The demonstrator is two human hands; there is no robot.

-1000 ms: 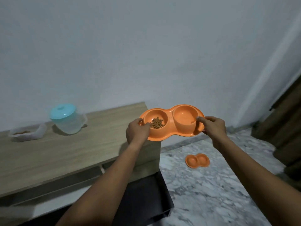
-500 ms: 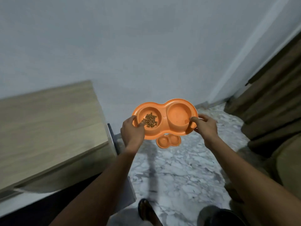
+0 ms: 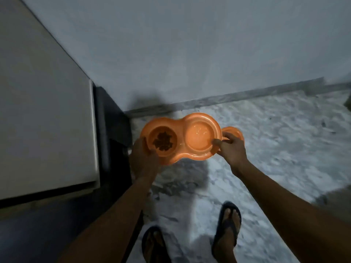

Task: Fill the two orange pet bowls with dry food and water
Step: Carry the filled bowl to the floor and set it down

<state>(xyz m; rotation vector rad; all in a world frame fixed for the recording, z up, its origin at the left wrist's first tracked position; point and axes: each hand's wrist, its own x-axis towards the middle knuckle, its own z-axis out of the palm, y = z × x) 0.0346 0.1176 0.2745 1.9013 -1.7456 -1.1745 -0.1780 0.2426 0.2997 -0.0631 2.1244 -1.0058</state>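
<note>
I read the left grip (image 3: 144, 160), a bare hand, as closed on the left end of the orange plastic double pet bowl (image 3: 181, 134). Its thumb lies over the rim beside the left well, and its other fingers are hidden underneath. The right grip (image 3: 230, 149) is closed on the opposite end, thumb pressed on the rim of the right well and fingers curled round the outer edge. Between them the bowl is in the air, roughly level, above the white-and-grey marbled floor (image 3: 275, 149) and just right of the corner of the pale-topped bench (image 3: 47, 111). The left well holds a small heap of brown dry kibble (image 3: 163, 142). The right well shows a shiny surface with small glints, and I cannot tell for sure that it is water. A second orange bowl (image 3: 236, 132) lies on the floor, mostly hidden behind the right grip. Two feet in dark flip-flops (image 3: 227, 230) stand on the floor below.
</note>
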